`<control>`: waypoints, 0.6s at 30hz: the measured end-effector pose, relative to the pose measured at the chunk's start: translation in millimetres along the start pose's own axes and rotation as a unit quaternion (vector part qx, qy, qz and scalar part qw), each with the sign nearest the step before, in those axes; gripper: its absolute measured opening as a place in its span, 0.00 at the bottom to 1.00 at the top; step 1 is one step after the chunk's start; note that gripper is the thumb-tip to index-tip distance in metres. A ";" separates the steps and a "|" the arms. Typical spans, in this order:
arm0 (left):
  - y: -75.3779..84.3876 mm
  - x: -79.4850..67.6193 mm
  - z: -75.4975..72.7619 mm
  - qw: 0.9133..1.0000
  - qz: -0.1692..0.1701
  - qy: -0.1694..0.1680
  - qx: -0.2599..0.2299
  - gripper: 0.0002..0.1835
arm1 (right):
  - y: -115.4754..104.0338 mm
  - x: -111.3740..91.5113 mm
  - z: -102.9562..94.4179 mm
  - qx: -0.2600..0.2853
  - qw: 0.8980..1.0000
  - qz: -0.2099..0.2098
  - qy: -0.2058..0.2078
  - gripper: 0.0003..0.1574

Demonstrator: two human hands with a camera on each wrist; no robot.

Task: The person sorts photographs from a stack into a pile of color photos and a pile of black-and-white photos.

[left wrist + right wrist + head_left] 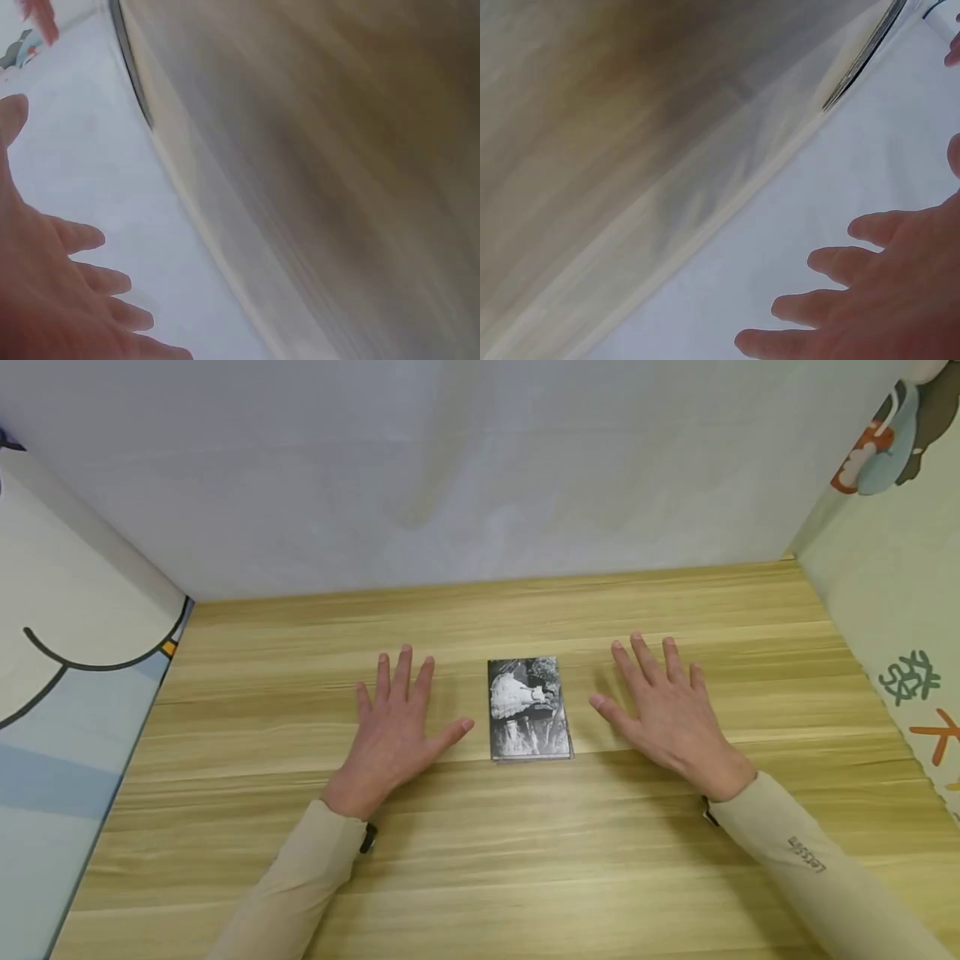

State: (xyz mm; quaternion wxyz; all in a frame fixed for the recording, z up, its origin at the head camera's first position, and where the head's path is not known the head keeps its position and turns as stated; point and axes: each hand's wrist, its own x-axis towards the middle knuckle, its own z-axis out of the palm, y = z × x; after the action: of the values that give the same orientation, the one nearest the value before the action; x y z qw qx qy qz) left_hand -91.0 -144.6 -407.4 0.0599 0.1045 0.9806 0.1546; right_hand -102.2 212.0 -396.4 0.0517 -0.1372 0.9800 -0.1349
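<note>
Between the two hands lies a small stack of cards (529,710), its top one a black-and-white picture of a figure in a pale dress, turned sideways. My left hand (393,727) is spread palm down to the left of the stack, thumb pointing toward it. To the right, my right hand (667,714) is spread the same way, its thumb apart from the cards. Neither hand holds anything. Both wrist views show the straight, parted fingers, and the stack appears there edge-on as a thin dark strip (131,64).
The wood-grain table (487,860) runs back to a pale grey wall panel (480,485). A cartoon-printed panel (67,610) borders the left side, and another printed panel (885,610) borders the right.
</note>
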 end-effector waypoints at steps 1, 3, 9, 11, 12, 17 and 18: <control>1.3 0.1 -0.2 1.000 0.002 0.005 -0.008 0.56 | -0.5 -0.1 0.0 0.004 1.000 0.001 0.000 0.55; 4.1 0.3 -0.4 1.000 0.008 0.015 -0.024 0.55 | -2.1 0.3 0.1 0.011 1.000 0.002 -0.001 0.55; 12.5 0.2 -1.6 0.995 0.023 0.035 -0.096 0.52 | -8.4 2.9 -0.4 0.035 0.999 0.000 -0.007 0.56; 15.4 -0.4 -1.9 0.992 0.024 0.036 -0.121 0.51 | -11.3 3.6 -0.9 0.045 0.999 -0.003 -0.010 0.56; 16.7 -0.5 -1.8 0.990 0.023 0.035 -0.134 0.51 | -12.5 4.1 -0.8 0.049 0.999 -0.004 -0.010 0.56; 24.2 -1.0 -0.1 0.979 0.014 0.022 -0.200 0.48 | -18.0 5.6 -0.3 0.080 0.997 -0.011 -0.017 0.56; 25.7 -0.8 0.9 0.978 0.013 0.019 -0.207 0.47 | -18.7 5.9 -0.1 0.089 0.996 -0.013 -0.017 0.56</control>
State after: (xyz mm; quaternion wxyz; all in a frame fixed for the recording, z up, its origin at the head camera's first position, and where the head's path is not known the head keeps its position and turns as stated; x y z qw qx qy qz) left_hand -85.3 -120.7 -400.1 0.0593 0.0994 0.9268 0.3571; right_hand -103.1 193.0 -391.5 0.0788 -0.1467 0.9613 -0.2194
